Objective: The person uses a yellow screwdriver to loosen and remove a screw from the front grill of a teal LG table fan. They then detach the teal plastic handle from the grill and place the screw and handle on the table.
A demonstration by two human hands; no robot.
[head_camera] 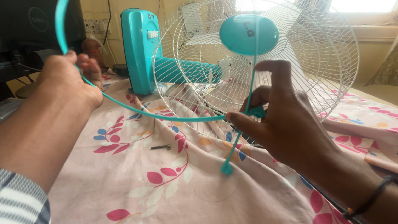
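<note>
A thin turquoise plastic ring band [137, 108] curves across the view, its open ends meeting near a clasp. My left hand [72, 79] grips the band at the left, where it rises toward the top edge. My right hand [286, 120] pinches the band's clasp end against the lower rim of a white wire fan grill [315, 54]. The grill has a turquoise round centre cap [248, 34] and the fan's pale blades show behind it. One loose end of the band [226, 168] hangs down toward the cloth.
The fan's turquoise base and neck [139, 49] lie on a pink floral cloth [166, 186]. A small dark screw [161, 147] rests on the cloth. A dark monitor [29, 29] stands at the back left, with a wall socket panel [95, 25] beside it.
</note>
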